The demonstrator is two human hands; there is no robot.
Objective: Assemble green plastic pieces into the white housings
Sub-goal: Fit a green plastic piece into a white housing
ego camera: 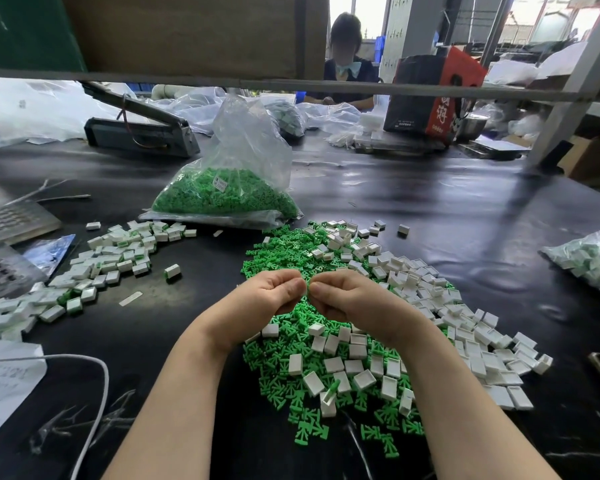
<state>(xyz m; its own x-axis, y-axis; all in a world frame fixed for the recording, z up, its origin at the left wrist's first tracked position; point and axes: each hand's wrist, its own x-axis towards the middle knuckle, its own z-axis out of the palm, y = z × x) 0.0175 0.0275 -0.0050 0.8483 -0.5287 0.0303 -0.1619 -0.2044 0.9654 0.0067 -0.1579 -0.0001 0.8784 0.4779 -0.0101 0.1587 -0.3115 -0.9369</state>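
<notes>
At the left edge of the frame a keyboard (13,220) lies on the black desk (430,209), with a sheet of paper (4,386) and a white cable (94,393) in the lower left. Right of these, a loose band of finished housings (118,258) runs diagonally across the left half: small white rectangular boxes, several showing a green strip at one open face. Behind them, in the upper left, sits a grey heat sealer (139,133).

At centre, a clear plastic bag (229,178) stands slumped, its lower part packed with green pieces. In front of it, a large heap of green pieces (284,251) spreads across the desk; each is flat, bright green and shaped like a short stem with splayed prongs and a crossbar.

Both hands hover together over this heap at centre frame. The left hand (267,299) and right hand (347,299) have fingers curled, thumbs and forefingers nearly meeting. What they pinch is hidden, so I cannot tell whether either holds anything.

Mixed into and right of the green heap lie the empty white housings (430,306), hollow, open-topped little boxes, scattered toward the lower right. At the right edge a second bag (593,258) holds white and green parts. A person (347,60) sits across the desk at upper centre, beside a red and black box (433,91).
</notes>
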